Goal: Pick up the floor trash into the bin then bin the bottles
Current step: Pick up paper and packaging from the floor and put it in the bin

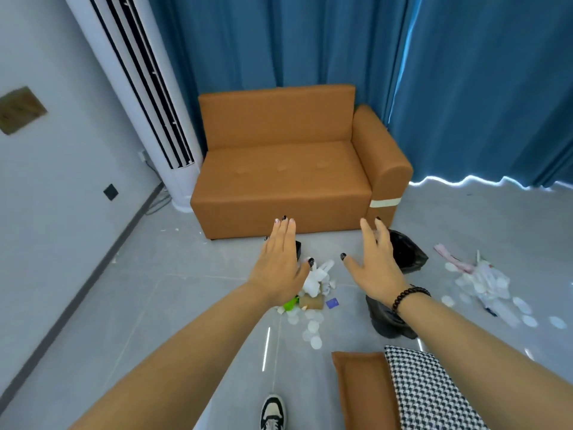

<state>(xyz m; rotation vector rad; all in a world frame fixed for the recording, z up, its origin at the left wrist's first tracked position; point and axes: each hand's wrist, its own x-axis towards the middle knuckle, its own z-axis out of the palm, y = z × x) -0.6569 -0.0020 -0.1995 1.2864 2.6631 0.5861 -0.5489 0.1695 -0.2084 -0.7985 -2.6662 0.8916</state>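
Trash: two scatters lie on the grey floor point(130, 305). The nearer pile point(310, 293) sits between the two outstretched hands and the sofa front, made of crumpled white paper, a brown cardboard scrap, a green bit, a small blue card and pale round discs trailing toward me. Its left part is hidden under the left hand, so what lies there cannot be made out.
Second scatter point(483, 283): off to the right, more white discs, crumpled wrappers and a pink strip; blurred, and single pieces are hard to tell apart.
Bin point(406, 252): a dark bin with a black liner stands just behind the right hand, which covers its left side; its rim and inside are not readable.
Bottles: I cannot pick any out for certain in either scatter.
Left hand point(280, 259): grip spread flat, fingers straight and together, palm down above the nearer pile, holding nothing.
Right hand point(376, 265): grip spread too, thumb out, fingers straight, empty; a dark bead bracelet point(409, 297) circles the wrist.
Dark boot point(389, 318): below the right wrist, partly covered by the forearm.
Sneaker point(273, 411): cut off at the bottom edge.
Sofa point(288, 169): orange, against blue curtains point(465, 88).
Cushion point(362, 389): orange, beside houndstooth fabric point(431, 395), both cut off below.
Air conditioner point(148, 97): white standing unit left of the sofa, top out of view.
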